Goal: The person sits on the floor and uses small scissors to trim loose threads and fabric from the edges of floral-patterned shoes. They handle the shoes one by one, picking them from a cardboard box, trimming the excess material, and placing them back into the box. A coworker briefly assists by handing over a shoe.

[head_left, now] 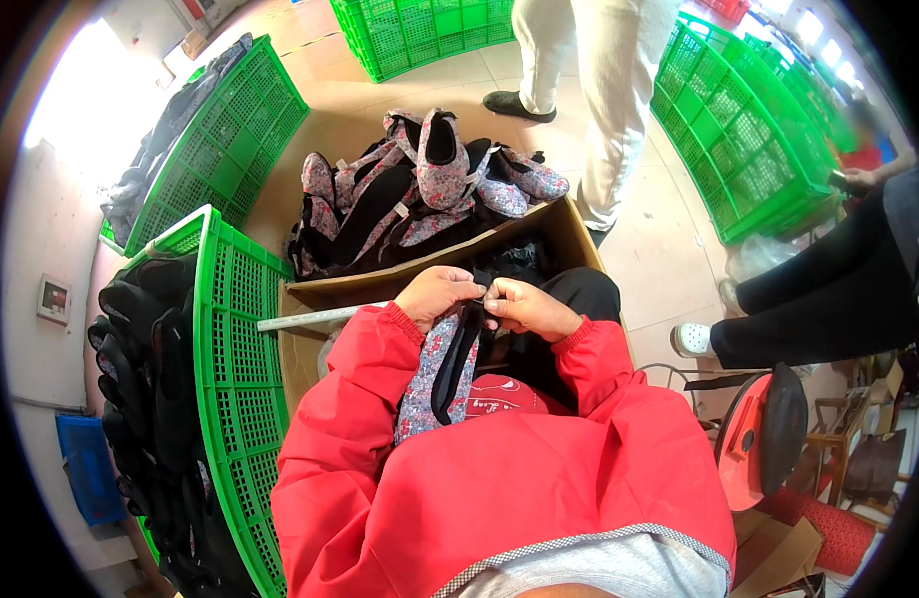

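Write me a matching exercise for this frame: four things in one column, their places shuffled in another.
Things:
1. Blue bin
2. Floral shoe
3. White clog
4. White strip

Places:
A. On another person's foot, at the right
B. Between the left sleeve and the green crate
C. By the wall, at the far left
D. At the left hand and right hand

Pairs: 1-C, 2-D, 3-A, 4-B
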The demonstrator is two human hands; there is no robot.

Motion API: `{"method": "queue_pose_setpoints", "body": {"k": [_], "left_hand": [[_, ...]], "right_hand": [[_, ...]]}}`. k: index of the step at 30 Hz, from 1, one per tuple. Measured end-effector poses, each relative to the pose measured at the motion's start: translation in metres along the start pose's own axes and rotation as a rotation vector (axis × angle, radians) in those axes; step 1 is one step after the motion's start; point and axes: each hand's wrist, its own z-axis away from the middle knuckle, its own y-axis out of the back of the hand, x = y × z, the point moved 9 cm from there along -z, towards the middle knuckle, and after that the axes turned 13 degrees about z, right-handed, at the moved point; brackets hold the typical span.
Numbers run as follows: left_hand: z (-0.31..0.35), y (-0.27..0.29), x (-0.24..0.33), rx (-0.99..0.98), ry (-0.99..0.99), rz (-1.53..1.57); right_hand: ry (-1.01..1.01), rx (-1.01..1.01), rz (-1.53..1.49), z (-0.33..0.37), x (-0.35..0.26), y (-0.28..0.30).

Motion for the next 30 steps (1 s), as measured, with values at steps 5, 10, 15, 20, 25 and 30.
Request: {"method": "queue_pose_setpoints", "body": {"k": [5,10,15,20,25,30], "left_hand": [[-0.004,0.008,-0.001,0.017,-0.012,-0.006],[-0.009,0.017,-0.003,0.052,-0.03,-0.068],[-0.003,0.011,0.003,0.085,-0.033,-0.111],[-0.003,0.014,0.005,0.11,-0.028,-0.163],[-0.004,0.011,0.009,0.157,-0.088,-0.106],[-0.008,0.018,0.018,0.155,-0.217,-0.179]], "right_hand": [[0.019,0.001,-0.034,-0.002,0.002,-0.001],[0.031,-0.011,-0.076,-0.003,0.004,-0.002],[0.001,0.011,-0.092,-0.001,0.005,-0.003],[0.011,0.007,-0.151,-0.001,0.009,-0.004],[0.011,0.039,-0.197,0.0,0.016,-0.004],[0.102,0.187,-0.445,0.001,0.024,-0.011]]}}
